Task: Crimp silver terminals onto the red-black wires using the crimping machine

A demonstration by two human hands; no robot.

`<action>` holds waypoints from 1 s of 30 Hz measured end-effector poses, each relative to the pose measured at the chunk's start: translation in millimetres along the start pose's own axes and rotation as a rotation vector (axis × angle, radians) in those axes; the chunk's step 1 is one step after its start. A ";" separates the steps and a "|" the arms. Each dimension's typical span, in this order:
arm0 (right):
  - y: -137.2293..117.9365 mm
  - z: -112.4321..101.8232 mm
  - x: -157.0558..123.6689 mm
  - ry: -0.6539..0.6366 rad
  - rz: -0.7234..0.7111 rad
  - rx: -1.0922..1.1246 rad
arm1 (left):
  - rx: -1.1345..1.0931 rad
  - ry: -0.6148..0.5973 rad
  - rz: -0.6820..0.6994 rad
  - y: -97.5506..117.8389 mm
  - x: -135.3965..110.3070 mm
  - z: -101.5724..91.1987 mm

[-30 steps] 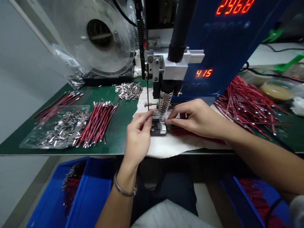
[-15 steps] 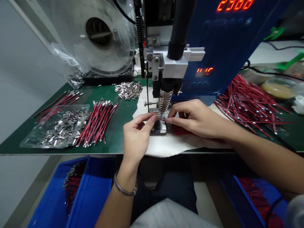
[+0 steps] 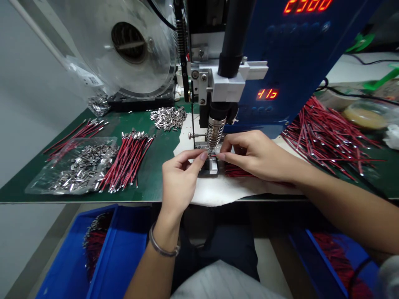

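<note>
Two hands are here — the left hand [image 3: 179,182] and the right hand [image 3: 255,155]. One bracelet [image 3: 162,248]. One blue machine [image 3: 296,62] with two red number lights, the top light [image 3: 307,6] and the lower light [image 3: 267,94]. One clear reel [image 3: 131,45]. Four heaps of red wires, too many wires to count: far-left heap [image 3: 79,132], middle heap [image 3: 127,160], small heap [image 3: 237,170], big right heap [image 3: 327,135]. Three piles of shiny metal bits — bag pile [image 3: 81,168], loose pile [image 3: 168,118], back pile [image 3: 99,104]. Three blue bins: left bin [image 3: 71,265], next bin [image 3: 121,253], right bin [image 3: 336,265]. One white cloth [image 3: 218,191].
</note>
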State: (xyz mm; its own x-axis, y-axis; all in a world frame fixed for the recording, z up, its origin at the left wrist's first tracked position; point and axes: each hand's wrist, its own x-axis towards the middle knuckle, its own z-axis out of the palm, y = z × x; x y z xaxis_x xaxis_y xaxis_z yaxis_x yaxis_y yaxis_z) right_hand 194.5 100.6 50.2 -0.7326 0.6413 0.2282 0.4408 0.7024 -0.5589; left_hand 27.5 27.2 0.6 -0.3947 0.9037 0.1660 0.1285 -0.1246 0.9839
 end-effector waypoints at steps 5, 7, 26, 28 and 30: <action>0.3 1.3 -0.1 0.004 0.007 -0.010 | 0.011 0.008 -0.011 0.6 0.6 1.5; 0.5 2.4 0.0 0.009 0.010 -0.015 | 0.011 0.009 -0.014 0.7 0.7 1.6; -4.5 5.4 -2.0 0.058 0.109 -0.015 | -0.023 0.014 -0.031 1.3 -1.3 0.5; -5.0 5.9 -2.1 0.059 0.122 -0.008 | -0.005 0.011 -0.028 1.9 -1.4 0.4; -5.9 5.9 -1.8 0.060 0.129 -0.004 | 0.014 0.012 -0.029 2.4 -1.6 0.3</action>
State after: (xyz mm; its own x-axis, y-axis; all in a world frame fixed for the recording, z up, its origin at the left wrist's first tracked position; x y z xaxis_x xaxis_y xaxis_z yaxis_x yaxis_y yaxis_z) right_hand 190.2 93.5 48.3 -0.6372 0.7437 0.2023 0.5317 0.6141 -0.5833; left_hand 28.6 25.6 2.8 -0.4090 0.9019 0.1386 0.1298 -0.0929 0.9872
